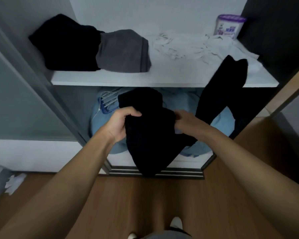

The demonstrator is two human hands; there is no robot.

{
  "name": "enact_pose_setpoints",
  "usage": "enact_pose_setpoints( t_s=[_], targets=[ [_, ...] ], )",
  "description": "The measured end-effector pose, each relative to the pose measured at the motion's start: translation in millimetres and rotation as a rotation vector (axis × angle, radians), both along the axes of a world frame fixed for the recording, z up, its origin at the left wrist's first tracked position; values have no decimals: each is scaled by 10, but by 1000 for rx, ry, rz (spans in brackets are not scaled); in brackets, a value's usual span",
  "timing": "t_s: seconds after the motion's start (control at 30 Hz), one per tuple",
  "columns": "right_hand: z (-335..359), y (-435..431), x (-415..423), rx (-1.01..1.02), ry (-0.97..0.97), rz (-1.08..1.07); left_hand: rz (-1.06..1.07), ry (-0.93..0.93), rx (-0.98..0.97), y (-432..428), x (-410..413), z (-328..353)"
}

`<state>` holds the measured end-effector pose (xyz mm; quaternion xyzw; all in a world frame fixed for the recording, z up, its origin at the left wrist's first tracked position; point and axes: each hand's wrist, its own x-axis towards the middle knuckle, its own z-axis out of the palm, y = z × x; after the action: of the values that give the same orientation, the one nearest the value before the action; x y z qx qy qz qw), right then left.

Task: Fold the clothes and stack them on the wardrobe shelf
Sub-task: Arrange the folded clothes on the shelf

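Observation:
A black garment hangs in the air in front of the wardrobe, below the white shelf. My left hand grips its left edge and my right hand grips its right side. One long black part of it trails up and lies over the shelf's front edge at the right. On the shelf at the left sit a folded black garment and a folded grey garment, side by side. Crumpled white clothes lie on the shelf at the right.
A purple-lidded tub stands at the shelf's back right. Below the shelf, blue fabric and hangers fill the wardrobe bottom. Sliding-door tracks run along the wooden floor. Crumpled white paper lies at the left.

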<state>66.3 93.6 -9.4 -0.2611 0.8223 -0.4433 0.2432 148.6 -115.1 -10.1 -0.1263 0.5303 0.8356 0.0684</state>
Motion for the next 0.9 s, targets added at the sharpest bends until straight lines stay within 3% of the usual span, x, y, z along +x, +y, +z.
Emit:
enact_pose_setpoints(
  t_s=[0.1, 0.17, 0.33, 0.43, 0.53, 0.63, 0.77, 0.8, 0.9],
  targets=[
    [-17, -345, 411, -301, -480, 109, 49, 5, 0, -350, 313, 33],
    [-54, -531, 616, -432, -622, 116, 97, -6, -9, -555, 483, 26],
    [-92, -911, 926, -229, -265, -118, 291, -43, -93, -915, 700, -119],
    [-94, -1032, 1096, -206, -159, -116, 335, -103, -195, -1047, 752, -277],
    [-136, -1069, 1199, -226, -152, -191, 280, -214, -374, -1109, 792, -453],
    [-166, -1060, 1215, -396, -302, -392, 216, -286, -545, -1090, 828, -536],
    [-160, -1010, 1165, -542, -383, -509, 433, -196, -926, -959, 852, -471],
    [-172, -1015, 1161, -526, -358, -512, 401, -150, -879, -886, 844, -392],
    [-222, -1025, 1201, -346, -203, -417, -13, -163, -547, -533, 797, -108]
  ],
)
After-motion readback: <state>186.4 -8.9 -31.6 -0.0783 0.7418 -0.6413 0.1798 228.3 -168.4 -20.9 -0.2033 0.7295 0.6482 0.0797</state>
